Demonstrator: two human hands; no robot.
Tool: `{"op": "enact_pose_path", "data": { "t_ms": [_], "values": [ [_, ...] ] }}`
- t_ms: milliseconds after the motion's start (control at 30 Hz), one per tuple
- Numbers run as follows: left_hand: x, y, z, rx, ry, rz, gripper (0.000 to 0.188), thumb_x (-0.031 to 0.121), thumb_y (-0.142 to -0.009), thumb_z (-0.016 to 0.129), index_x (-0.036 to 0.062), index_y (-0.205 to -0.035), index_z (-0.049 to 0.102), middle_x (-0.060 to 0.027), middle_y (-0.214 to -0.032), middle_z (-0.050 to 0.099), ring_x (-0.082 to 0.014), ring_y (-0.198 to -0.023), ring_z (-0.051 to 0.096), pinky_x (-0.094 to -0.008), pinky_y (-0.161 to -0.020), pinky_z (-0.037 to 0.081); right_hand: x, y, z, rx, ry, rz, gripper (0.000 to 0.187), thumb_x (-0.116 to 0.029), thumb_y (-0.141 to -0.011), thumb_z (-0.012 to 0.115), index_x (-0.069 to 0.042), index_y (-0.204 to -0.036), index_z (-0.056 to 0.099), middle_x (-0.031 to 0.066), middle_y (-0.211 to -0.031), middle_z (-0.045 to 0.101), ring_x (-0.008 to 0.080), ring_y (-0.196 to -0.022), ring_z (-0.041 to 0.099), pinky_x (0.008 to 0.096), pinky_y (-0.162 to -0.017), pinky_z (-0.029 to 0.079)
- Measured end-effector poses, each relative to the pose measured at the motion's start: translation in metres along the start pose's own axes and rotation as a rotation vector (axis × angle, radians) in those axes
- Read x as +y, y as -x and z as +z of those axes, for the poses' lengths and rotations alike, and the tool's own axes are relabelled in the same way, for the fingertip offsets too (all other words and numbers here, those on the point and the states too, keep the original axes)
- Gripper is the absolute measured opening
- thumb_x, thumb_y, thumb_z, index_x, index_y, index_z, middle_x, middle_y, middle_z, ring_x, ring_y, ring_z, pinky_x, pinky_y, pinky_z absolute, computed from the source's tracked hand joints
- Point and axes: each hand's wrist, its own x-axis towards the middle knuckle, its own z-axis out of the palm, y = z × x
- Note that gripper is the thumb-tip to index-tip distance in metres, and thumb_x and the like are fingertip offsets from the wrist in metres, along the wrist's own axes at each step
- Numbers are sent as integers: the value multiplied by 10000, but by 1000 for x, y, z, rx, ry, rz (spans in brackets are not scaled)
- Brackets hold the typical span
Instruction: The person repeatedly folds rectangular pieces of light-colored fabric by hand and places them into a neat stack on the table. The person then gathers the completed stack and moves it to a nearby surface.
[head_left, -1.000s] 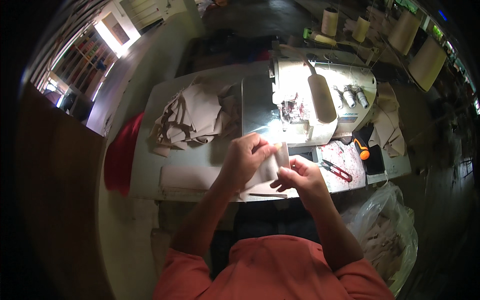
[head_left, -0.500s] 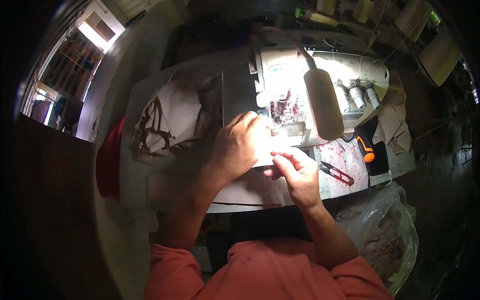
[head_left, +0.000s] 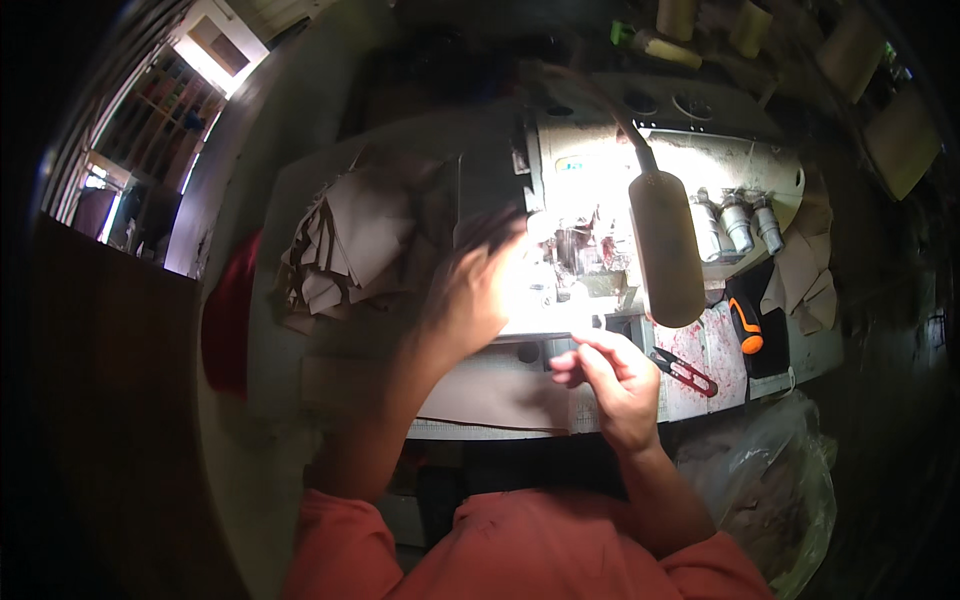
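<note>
My left hand is smeared by motion beside the needle area of a white sewing machine. Its fingertips are lost in the lamp's glare. A pale surface, perhaps cloth, shows washed out by the light next to that hand. My right hand is just in front of the machine, thumb and forefinger drawn together near the pale edge. Whatever lies between those fingers is too small and bright to make out. Red-handled thread snips rest close to the right hand.
An oblong lamp hangs over the machine. Cut cloth pieces are heaped at left, and a flat cloth panel lies along the front edge. An orange-and-black handled tool sits at right. A clear plastic bag hangs below the table; thread cones stand behind.
The whole view has shifted a little. My hands have moved apart; the left has lifted and blurred, and the right has drawn away from it toward the right.
</note>
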Motion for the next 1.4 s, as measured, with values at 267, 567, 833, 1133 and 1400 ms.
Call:
{"op": "enact_pose_path", "data": {
  "t_ms": [267, 567, 833, 1133, 1400],
  "values": [
    [-60, -66, -4, 542, -563, 505, 248, 184, -732, 536, 69, -949, 570, -81, -1103, 503, -240, -996, 475, -403, -760, 426, 5, 40, -21, 2, 125, 0, 165, -46, -845, 431, 38, -966, 505, 120, -782, 591, 142, -670, 572, 229, -623, 463],
    [32, 105, 53, 300, -80, 172, 85, 137, -739, 542, 68, -781, 514, -71, -753, 462, -233, -733, 440, -349, -652, 341, 2, 66, -44, 61, 231, 59, 164, -51, -840, 435, 38, -958, 506, 113, -775, 591, 132, -660, 565, 222, -609, 454],
    [17, 117, 95, 382, 123, 39, 60, 132, -763, 499, 77, -740, 495, -44, -769, 486, -225, -745, 452, -335, -669, 328, 3, 64, -30, 40, 307, 78, 177, -85, -840, 444, 41, -953, 496, 109, -741, 585, 145, -598, 566, 228, -524, 459],
    [29, 159, 76, 532, 799, -42, 182, 200, -841, 426, 34, -798, 484, -109, -781, 500, -260, -729, 475, -337, -694, 385, 14, 30, 29, -156, 436, -33, 100, -75, -795, 516, 10, -748, 495, 16, -646, 496, 86, -586, 470, 198, -555, 390],
    [-104, 195, -8, 1342, 1958, -370, 370, 297, -856, 426, 22, -1102, 443, -100, -1063, 508, -224, -981, 490, -353, -828, 407, -15, 39, 24, -62, 90, 106, 96, -102, -803, 479, -11, -818, 503, 50, -642, 531, 113, -525, 543, 269, -482, 510]
  ]
}}
